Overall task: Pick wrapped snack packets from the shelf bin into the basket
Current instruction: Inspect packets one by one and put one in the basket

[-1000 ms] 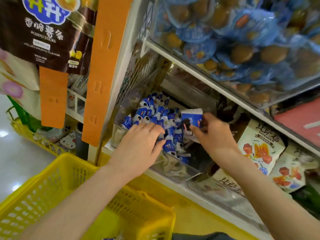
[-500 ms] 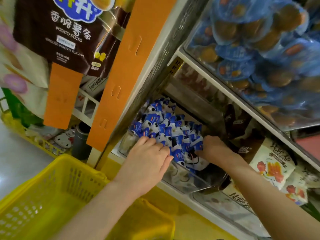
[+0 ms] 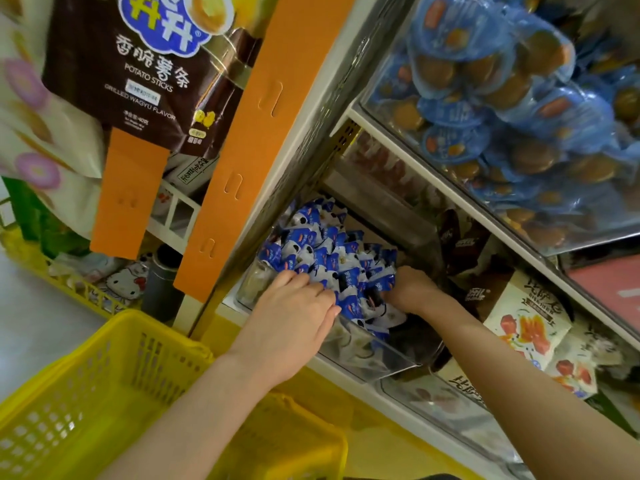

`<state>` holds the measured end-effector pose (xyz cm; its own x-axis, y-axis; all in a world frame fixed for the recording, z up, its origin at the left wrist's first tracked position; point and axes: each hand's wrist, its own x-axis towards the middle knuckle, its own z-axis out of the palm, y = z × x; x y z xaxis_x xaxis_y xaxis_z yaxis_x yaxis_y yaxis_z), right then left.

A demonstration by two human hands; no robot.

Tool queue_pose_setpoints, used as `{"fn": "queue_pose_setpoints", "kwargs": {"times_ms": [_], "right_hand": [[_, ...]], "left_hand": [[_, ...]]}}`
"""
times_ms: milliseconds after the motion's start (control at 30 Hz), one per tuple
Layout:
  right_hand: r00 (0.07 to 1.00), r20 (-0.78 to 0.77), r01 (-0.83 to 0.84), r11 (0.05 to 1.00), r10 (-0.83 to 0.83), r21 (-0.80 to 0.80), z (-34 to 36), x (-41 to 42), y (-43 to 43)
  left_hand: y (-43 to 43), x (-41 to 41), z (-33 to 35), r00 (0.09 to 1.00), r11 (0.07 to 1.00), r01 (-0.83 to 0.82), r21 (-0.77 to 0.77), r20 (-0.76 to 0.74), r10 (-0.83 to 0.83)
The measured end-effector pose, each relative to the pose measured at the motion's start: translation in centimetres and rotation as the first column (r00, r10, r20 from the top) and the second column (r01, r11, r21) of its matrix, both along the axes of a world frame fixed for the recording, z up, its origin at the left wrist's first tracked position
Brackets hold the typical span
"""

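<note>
A clear plastic shelf bin (image 3: pixel 377 362) holds a heap of small blue-and-white wrapped snack packets (image 3: pixel 325 251). My left hand (image 3: pixel 294 317) lies palm down on the near left side of the heap, fingers together and curled into the packets. My right hand (image 3: pixel 412 289) is pushed into the right side of the heap, its fingers buried among the packets and hidden. Both hands press the pile from either side. A yellow plastic basket (image 3: pixel 114 386) stands below the shelf at lower left, under my left forearm.
An orange shelf post (image 3: pixel 252 140) stands left of the bin. Above is a bin of blue-wrapped round snacks (image 3: pixel 502 109). White packets with red print (image 3: pixel 526 323) sit to the right. A brown potato sticks bag (image 3: pixel 138 64) hangs upper left.
My right hand, which held one blue-and-white packet up a second ago, has gone down into the right side of the heap. My left hand stayed on the pile. The view shifted.
</note>
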<state>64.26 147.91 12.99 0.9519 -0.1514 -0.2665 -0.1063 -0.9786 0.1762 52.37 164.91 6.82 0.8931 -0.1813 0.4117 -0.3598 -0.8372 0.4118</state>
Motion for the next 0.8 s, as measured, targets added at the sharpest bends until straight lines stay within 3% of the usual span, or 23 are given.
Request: {"fn": "queue_pose_setpoints", "kwargs": {"times_ms": [67, 200, 333, 433, 533, 667, 733, 800], "right_hand": [[1.000, -0.016, -0.018, 0.999, 0.018, -0.036, 0.2, 0.1, 0.3], [0.979, -0.191, 0.106, 0.978, -0.071, 0.180, 0.3, 0.3, 0.0], [0.998, -0.056, -0.016, 0.983, 0.026, 0.181, -0.6, 0.1, -0.4], [0.993, -0.041, -0.102, 0.991, 0.106, 0.084, -0.8, -0.3, -0.3], [0.983, -0.179, -0.043, 0.998, 0.052, 0.054, -0.3, -0.2, 0.0], [0.968, -0.252, -0.003, 1.000, 0.003, 0.000, 0.1, -0.4, 0.5], [0.979, -0.198, -0.071, 0.986, 0.041, -0.148, 0.4, -0.7, 1.0], [0.994, -0.019, -0.111, 0.974, 0.110, -0.199, 0.6, -0.6, 1.8]], "left_hand": [[0.0, 0.0, 0.0, 1.000, 1.000, 0.009, 0.006, -0.017, -0.009], [0.1, -0.1, -0.1, 1.000, 1.000, 0.013, 0.019, -0.015, -0.013], [0.1, -0.1, -0.2, 0.999, 1.000, 0.024, 0.010, -0.036, -0.024], [0.2, 0.2, -0.2, 0.998, 1.000, 0.029, 0.009, -0.047, -0.029], [0.4, 0.1, -0.2, 0.997, 0.999, 0.034, 0.019, -0.068, -0.033], [1.2, 0.1, -0.1, 0.997, 1.000, 0.005, 0.027, -0.071, -0.003], [1.7, 0.2, 0.2, 0.997, 1.000, -0.011, 0.017, -0.074, 0.012], [2.2, 0.2, 0.4, 0.997, 1.000, -0.030, -0.005, -0.068, 0.030]]}}
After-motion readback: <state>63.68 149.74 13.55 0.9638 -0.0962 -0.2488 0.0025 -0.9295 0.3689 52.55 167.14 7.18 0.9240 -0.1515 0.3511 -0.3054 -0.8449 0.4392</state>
